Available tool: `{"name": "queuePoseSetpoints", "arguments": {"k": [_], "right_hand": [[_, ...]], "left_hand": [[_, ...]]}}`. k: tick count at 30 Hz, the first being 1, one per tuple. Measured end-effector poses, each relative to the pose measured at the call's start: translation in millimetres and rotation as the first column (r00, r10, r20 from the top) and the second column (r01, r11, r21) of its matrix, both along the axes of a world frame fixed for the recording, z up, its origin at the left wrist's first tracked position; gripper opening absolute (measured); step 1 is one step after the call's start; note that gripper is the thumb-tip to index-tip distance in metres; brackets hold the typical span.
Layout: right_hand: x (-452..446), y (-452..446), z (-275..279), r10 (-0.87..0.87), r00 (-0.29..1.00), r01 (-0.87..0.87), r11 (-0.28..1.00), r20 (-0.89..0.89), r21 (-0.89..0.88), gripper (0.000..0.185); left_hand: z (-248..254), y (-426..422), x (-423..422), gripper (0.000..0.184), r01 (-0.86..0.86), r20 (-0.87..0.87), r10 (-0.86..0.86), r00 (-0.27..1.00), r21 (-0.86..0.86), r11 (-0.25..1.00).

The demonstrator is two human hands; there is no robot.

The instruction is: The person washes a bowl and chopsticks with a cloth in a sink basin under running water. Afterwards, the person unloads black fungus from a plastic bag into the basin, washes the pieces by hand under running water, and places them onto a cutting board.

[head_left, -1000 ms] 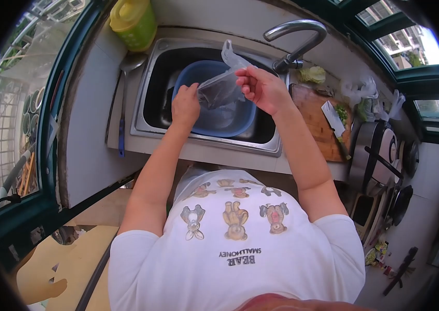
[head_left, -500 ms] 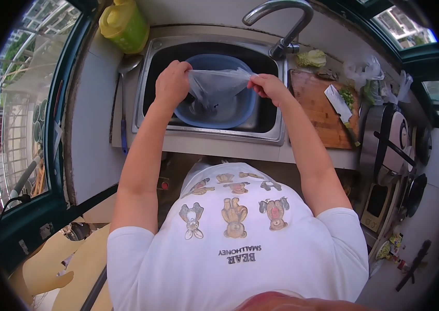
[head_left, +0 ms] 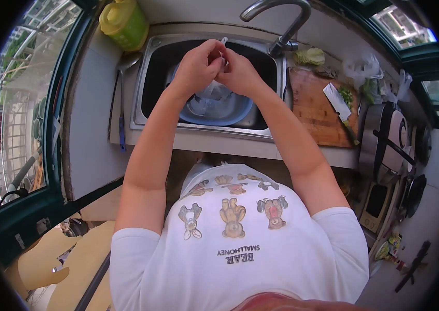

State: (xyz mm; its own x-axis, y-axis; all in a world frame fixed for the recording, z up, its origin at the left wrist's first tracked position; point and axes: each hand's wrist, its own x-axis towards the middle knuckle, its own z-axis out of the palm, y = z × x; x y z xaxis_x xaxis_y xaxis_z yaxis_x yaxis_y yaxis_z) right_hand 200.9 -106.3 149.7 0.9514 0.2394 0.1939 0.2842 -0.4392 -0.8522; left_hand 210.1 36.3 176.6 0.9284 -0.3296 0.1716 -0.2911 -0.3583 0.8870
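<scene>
My left hand point(head_left: 197, 68) and my right hand point(head_left: 238, 72) meet above the sink, fingers closed together on the gathered top of a clear plastic bag point(head_left: 215, 92). A small twist of the bag pokes up past my fingertips. The bag's body hangs below my hands, over a blue basin point(head_left: 219, 119) that sits in the metal sink point(head_left: 139, 116). My hands hide the far part of the basin. What the bag contains, if anything, I cannot make out.
A faucet point(head_left: 281, 31) arches over the sink's back right. On the right, a cleaver point(head_left: 337, 103) and chopped greens point(head_left: 346, 95) lie on a wooden cutting board point(head_left: 313, 114). A yellow-green jug point(head_left: 123, 23) and a long-handled ladle point(head_left: 121, 98) are at left.
My hands have come together from opposite sides of the bag's stretched opening. The bag's mouth is now bunched between my fingers.
</scene>
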Motion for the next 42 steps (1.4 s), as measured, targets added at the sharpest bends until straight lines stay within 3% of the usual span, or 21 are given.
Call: {"name": "queuePoseSetpoints", "arguments": {"k": [3, 5, 7, 11, 12, 13, 15, 16, 18, 20, 22, 23, 24, 27, 28, 31, 32, 35, 38, 39, 42], "right_hand": [[6.4, 3.4, 5.7, -0.196, 0.978, 0.204, 0.970, 0.068, -0.135, 0.025], [9.1, 0.1, -0.1, -0.200, 0.971, 0.204, 0.979, 0.131, -0.023, 0.023], [9.1, -3.2, -11.6, -0.195, 0.968, 0.196, 0.981, 0.159, 0.010, 0.023], [5.3, -1.5, -37.2, -0.175, 0.982, 0.180, 0.980, 0.074, -0.078, 0.020], [-5.3, 5.1, -14.8, -0.146, 0.986, 0.144, 0.989, 0.078, 0.023, 0.018], [-9.5, 7.7, -3.0, -0.141, 0.979, 0.138, 0.990, 0.149, 0.035, 0.020], [6.6, 6.9, -19.8, -0.166, 0.983, 0.176, 0.974, 0.078, -0.141, 0.019], [4.5, 6.5, -21.5, -0.206, 0.976, 0.209, 0.977, 0.068, -0.048, 0.019], [8.1, 8.4, -14.5, -0.246, 0.968, 0.237, 0.963, 0.059, 0.128, 0.020], [0.3, 4.3, -2.7, -0.203, 0.972, 0.191, 0.975, 0.115, 0.112, 0.019], [-0.4, 3.7, -0.3, -0.110, 0.975, 0.082, 0.985, 0.194, 0.149, 0.017], [-9.3, 5.7, -4.6, -0.028, 0.986, 0.004, 0.989, 0.162, 0.149, 0.017], [-20.3, 9.2, -7.8, 0.060, 0.989, -0.080, 0.986, 0.134, 0.150, 0.017], [-59.4, 17.8, -28.6, 0.356, 0.934, -0.356, 0.928, 0.012, 0.108, 0.019], [-72.4, 20.2, -38.6, 0.429, 0.902, -0.431, 0.902, 0.050, 0.034, 0.020], [-94.4, 17.2, -46.5, 0.529, 0.848, -0.525, 0.847, 0.038, -0.077, 0.025], [-98.3, 15.5, -46.7, 0.545, 0.838, -0.541, 0.836, 0.016, -0.093, 0.026], [-104.1, 8.1, -37.7, 0.379, 0.924, -0.378, 0.926, -0.053, 0.015, 0.029], [-104.4, -6.2, -39.3, 0.218, 0.956, -0.211, 0.976, -0.198, 0.056, 0.031], [-104.1, -11.9, -44.8, 0.200, 0.950, -0.185, 0.979, -0.240, 0.084, 0.031], [-107.1, -25.3, -66.7, 0.157, 0.924, -0.114, 0.984, -0.349, 0.141, 0.030]], "left_hand": [[-12.0, 10.3, -4.3, 0.025, -0.153, 0.033, 0.162, 0.986, -0.189, 0.970], [-27.1, 25.2, -6.7, 0.029, -0.289, 0.063, 0.322, 0.945, -0.305, 0.907], [-53.8, 42.8, -12.7, 0.030, -0.393, -0.081, 0.385, 0.919, -0.223, 0.892], [-98.0, 59.5, -40.4, 0.033, -0.443, -0.310, 0.409, 0.858, -0.047, 0.895], [-103.1, 61.0, -45.9, 0.034, -0.457, -0.400, 0.392, 0.829, -0.078, 0.886], [-111.6, 61.8, -57.2, 0.034, -0.447, -0.411, 0.394, 0.822, -0.037, 0.894], [-120.5, 63.0, -53.2, 0.035, -0.430, -0.375, 0.406, 0.833, 0.021, 0.902], [-122.1, 60.4, -55.4, 0.035, -0.428, -0.324, 0.443, 0.836, 0.122, 0.896], [-122.1, 58.2, -48.3, 0.036, -0.551, -0.348, 0.551, 0.758, 0.109, 0.827], [-141.8, 63.5, -52.4, 0.039, -0.616, -0.416, 0.606, 0.678, 0.127, 0.777], [-126.2, 63.1, -51.4, 0.051, -0.635, -0.831, 0.171, 0.529, -0.254, 0.729], [-113.8, 61.6, -53.2, 0.058, -0.674, -0.896, -0.123, 0.426, -0.405, 0.618], [-99.6, 56.9, -53.1, 0.069, -0.679, -0.907, -0.219, 0.360, -0.415, 0.605], [-100.0, 51.2, -48.2, 0.067, -0.558, -0.640, -0.551, 0.536, -0.758, 0.337], [-111.4, 51.3, -40.6, 0.047, -0.618, -0.654, -0.548, 0.521, -0.732, 0.287], [-125.3, 43.9, -45.4, 0.042, -0.587, -0.776, -0.228, 0.588, -0.603, 0.540], [-125.3, 43.6, -45.1, 0.050, -0.621, -0.782, -0.176, 0.598, -0.591, 0.515], [-103.1, 54.3, -49.4, 0.050, -0.557, -0.768, -0.030, 0.640, -0.490, 0.671], [-96.2, 86.2, -52.5, 0.050, -0.476, -0.574, 0.213, 0.791, -0.358, 0.804], [-87.5, 99.6, -57.1, 0.046, -0.504, -0.398, 0.394, 0.829, -0.226, 0.833], [-48.6, 145.3, -68.7, 0.044, -0.555, 0.040, 0.554, 0.832, 0.109, 0.825]]}}
